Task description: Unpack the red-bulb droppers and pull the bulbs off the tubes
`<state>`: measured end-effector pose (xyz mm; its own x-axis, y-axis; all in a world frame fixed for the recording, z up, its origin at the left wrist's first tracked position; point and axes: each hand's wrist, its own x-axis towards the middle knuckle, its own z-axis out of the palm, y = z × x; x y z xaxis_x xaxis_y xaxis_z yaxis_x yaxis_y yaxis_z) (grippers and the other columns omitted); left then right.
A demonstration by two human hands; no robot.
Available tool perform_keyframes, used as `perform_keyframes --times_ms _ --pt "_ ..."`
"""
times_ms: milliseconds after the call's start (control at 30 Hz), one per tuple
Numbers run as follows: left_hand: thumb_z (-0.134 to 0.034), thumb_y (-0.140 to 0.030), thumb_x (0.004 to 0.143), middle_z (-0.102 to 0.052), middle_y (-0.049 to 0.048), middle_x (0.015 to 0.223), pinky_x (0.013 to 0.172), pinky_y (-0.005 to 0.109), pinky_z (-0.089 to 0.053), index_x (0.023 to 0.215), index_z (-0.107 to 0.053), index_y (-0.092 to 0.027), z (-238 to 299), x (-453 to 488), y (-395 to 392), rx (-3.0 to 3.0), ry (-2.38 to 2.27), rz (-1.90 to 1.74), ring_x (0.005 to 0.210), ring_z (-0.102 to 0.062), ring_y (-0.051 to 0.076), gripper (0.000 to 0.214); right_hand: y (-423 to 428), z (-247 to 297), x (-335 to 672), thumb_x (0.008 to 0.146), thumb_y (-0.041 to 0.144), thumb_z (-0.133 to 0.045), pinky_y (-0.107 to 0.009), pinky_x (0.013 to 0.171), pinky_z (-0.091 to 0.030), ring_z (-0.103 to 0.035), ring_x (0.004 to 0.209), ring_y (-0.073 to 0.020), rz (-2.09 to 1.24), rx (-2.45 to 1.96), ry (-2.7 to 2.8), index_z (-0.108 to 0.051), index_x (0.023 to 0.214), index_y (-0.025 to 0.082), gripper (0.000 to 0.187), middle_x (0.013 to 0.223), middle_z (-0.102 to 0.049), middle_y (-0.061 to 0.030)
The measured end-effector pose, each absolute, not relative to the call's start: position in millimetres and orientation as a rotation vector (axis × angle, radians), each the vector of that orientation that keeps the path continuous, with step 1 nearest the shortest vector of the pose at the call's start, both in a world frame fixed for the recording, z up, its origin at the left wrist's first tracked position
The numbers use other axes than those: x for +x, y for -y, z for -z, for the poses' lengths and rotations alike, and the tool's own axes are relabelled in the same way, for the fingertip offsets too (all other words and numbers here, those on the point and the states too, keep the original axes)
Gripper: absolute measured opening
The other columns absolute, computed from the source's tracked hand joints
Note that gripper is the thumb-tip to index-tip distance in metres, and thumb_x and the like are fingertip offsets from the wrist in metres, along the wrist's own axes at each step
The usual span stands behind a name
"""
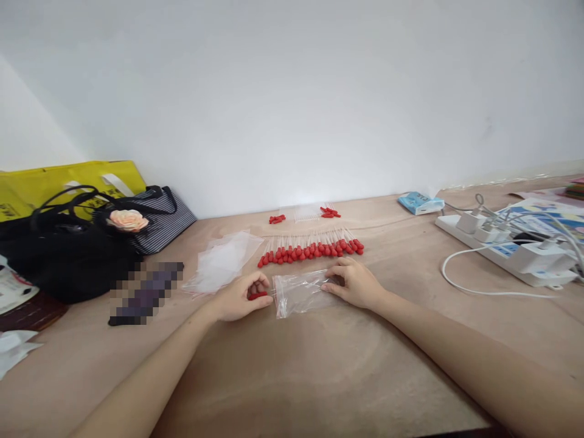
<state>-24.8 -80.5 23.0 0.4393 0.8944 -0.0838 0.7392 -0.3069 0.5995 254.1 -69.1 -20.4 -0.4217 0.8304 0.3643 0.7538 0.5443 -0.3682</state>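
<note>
My left hand [241,296] is curled around a dropper with a red bulb [258,295], at the open left end of a clear plastic bag [298,293] lying flat on the table. My right hand [353,281] rests on the bag's right end, fingers pressed down on the plastic. Just behind the bag lies a long row of several red-bulbed droppers [311,248] with clear stems pointing away. Two small clusters of red bulbs [277,219] [330,212] lie further back near the wall.
A stack of clear bags [223,260] lies to the left. Black and striped handbags [68,243] and a yellow bag [59,182] sit at far left. A white power strip [506,246] with cables and a blue packet [420,202] are at right.
</note>
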Motion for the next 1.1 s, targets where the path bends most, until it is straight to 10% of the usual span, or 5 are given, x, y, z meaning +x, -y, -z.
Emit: perform_keyframes --times_ms 367,1100 --pt "-0.058 -0.031 0.06 -0.052 -0.0038 0.047 0.045 0.021 -0.031 0.061 -0.057 -0.017 -61.8 -50.9 88.2 1.797 -1.391 0.23 0.044 -0.043 0.01 0.013 67.5 22.8 254.4 0.074 0.042 -0.056 -0.028 0.066 -0.038 -0.05 0.073 -0.0156 -0.201 -1.256 2.288 -0.063 0.085 0.019 0.026 0.078 -0.056 -0.0048" --pt "-0.072 -0.037 0.047 -0.049 -0.002 0.041 0.041 0.023 -0.037 0.049 -0.049 -0.016 -34.1 6.1 -50.6 1.57 -1.763 -0.526 0.043 -0.05 0.013 0.031 67.5 21.0 254.1 0.075 0.042 -0.056 -0.028 0.069 -0.038 -0.05 0.077 -0.0158 -0.218 -1.245 2.3 -0.063 0.087 0.02 0.027 0.08 -0.056 -0.0049"
